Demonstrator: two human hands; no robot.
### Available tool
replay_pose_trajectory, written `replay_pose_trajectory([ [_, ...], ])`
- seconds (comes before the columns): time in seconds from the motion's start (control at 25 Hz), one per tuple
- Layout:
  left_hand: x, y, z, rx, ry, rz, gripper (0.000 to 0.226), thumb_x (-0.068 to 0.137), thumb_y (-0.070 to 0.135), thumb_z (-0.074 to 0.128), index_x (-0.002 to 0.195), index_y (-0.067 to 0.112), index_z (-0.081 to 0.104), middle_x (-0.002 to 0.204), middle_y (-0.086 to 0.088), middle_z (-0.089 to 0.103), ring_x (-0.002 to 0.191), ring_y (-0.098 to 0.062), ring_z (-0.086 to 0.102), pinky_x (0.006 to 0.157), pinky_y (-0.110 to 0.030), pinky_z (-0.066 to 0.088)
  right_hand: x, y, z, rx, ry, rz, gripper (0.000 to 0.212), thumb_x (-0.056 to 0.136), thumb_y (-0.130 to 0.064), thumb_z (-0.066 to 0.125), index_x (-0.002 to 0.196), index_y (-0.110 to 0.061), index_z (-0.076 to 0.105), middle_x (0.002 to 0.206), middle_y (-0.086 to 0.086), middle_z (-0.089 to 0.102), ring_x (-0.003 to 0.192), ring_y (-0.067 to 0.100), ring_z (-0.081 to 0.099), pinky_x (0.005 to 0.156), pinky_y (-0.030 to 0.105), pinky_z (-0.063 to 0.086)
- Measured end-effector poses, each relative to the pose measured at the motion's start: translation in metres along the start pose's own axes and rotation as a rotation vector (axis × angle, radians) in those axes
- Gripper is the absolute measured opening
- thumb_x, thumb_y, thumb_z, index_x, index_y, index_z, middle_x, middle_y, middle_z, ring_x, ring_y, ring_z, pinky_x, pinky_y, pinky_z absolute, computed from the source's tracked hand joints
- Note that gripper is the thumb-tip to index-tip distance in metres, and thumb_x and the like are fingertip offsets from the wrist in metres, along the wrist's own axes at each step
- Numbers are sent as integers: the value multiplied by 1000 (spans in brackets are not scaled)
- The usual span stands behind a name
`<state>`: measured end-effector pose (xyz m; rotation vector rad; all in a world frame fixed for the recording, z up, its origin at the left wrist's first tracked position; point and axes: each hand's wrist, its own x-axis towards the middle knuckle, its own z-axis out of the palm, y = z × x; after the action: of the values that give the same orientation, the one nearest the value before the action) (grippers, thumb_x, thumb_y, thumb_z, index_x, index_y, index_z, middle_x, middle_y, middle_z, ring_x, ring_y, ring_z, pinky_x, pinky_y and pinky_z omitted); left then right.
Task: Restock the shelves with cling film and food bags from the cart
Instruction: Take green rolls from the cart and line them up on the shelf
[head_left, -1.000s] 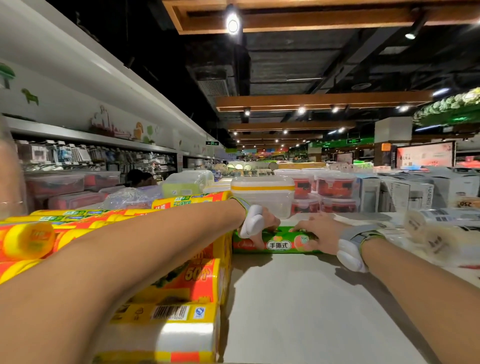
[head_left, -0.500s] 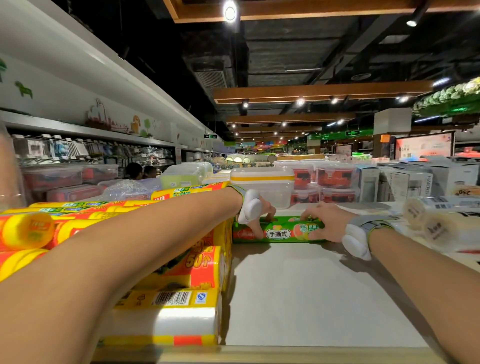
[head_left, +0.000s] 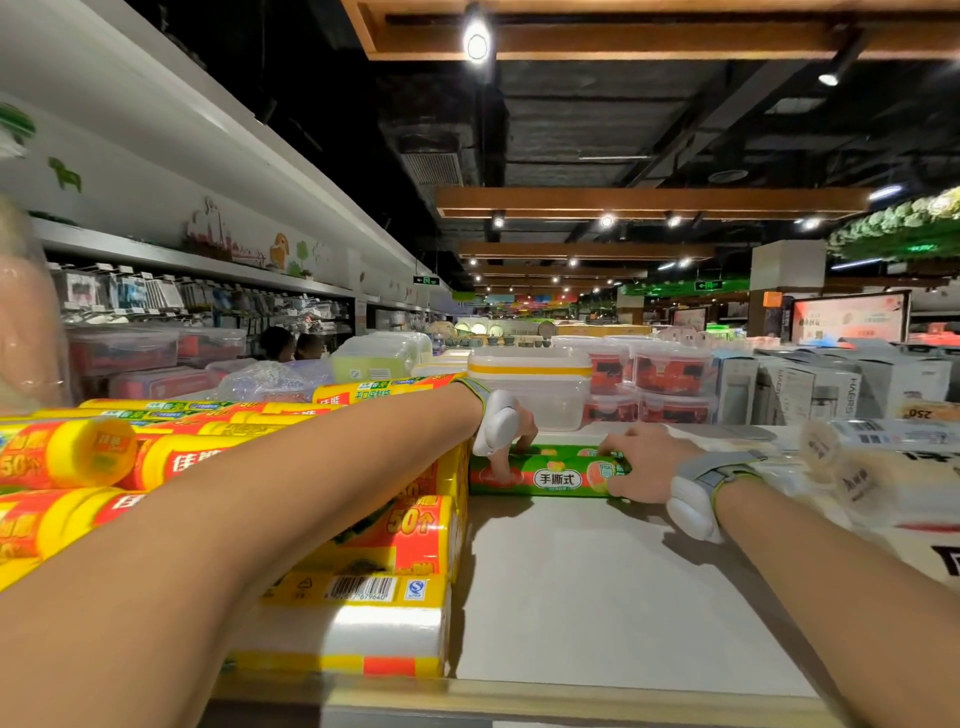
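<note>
A green cling film box (head_left: 550, 475) lies across the back of the white shelf top (head_left: 597, 587). My left hand (head_left: 511, 441) grips its left end from above, mostly hidden behind the white wrist device. My right hand (head_left: 641, 462) holds the box's right end, fingers curled over its top edge. To the left of the box stands a stack of yellow and red food bag rolls (head_left: 374, 540), and my left forearm stretches over it.
Clear plastic food containers (head_left: 535, 382) with yellow and red lids stand behind the box. Wrapped rolls (head_left: 857, 467) lie at the right edge. Grey boxed goods (head_left: 810, 389) sit further back right. Two people stand in the left aisle.
Both hands have stayed on the green box, which sits at about the same spot. The head view has tilted so the shelf's front edge now shows.
</note>
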<state>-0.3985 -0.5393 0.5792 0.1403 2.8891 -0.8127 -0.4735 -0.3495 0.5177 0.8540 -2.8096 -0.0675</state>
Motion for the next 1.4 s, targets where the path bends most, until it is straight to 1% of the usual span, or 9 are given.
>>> replay_pose_trajectory([
  [0.16,-10,-15,2,-81,82,-8,51,87,42,70,129,17,57,123,-2,61,104,-22,60,81,-28,49,-2,-7,-1,-43,17,-9,64,83,-52,60,139,-34,35,126,1,44,109,22,50,92,42,47],
  [0.36,-38,-23,-6,-248,298,-54,26,92,39,61,111,21,65,111,1,69,98,-22,66,89,-37,55,-3,-10,-10,-23,-3,-2,73,83,-55,60,144,-33,27,137,6,41,124,26,41,96,45,44],
  [0.56,-78,-11,-28,-497,494,-93,24,94,32,60,114,20,64,111,2,68,100,-20,64,91,-37,53,-3,-29,-45,244,154,-76,50,87,-37,58,135,-27,47,136,5,49,120,26,49,101,42,46],
  [0.68,-112,4,-42,-631,601,-122,22,93,34,59,113,24,63,111,4,65,98,-18,62,86,-36,53,-30,-44,-70,255,272,-85,42,87,-39,55,128,-30,51,128,3,48,118,25,47,97,47,46],
  [0.84,-161,38,-50,-778,796,-97,18,94,33,59,109,25,62,112,4,62,94,-15,58,79,-28,42,-99,-61,-83,369,352,-114,38,86,-38,57,124,-31,55,123,-1,55,113,20,53,94,44,50],
  [1.0,-199,94,-30,-1019,987,66,14,90,26,61,103,22,63,103,4,63,89,-15,57,77,-27,43,-197,-80,-76,556,477,-39,23,90,-24,62,113,-27,60,108,-8,60,99,10,56,85,27,45],
  [1.08,-209,128,-15,-1139,1065,198,12,87,20,62,99,21,63,101,1,65,90,-13,60,82,-28,48,-243,-86,-62,610,562,25,15,89,-22,62,103,-28,60,102,-8,61,92,9,56,80,26,44],
  [1.24,-226,205,17,-1439,1066,385,15,87,12,62,100,20,61,99,3,65,90,-13,62,83,-26,51,-330,-86,-13,833,569,195,18,85,-17,63,101,-24,68,97,-6,70,92,8,64,87,26,50],
  [1.4,-242,317,45,-1701,816,490,16,85,13,54,99,17,61,78,3,63,71,-13,61,70,-30,53,-442,-60,37,854,553,459,16,87,-15,66,96,-27,69,86,-9,70,76,1,62,76,28,53],
])
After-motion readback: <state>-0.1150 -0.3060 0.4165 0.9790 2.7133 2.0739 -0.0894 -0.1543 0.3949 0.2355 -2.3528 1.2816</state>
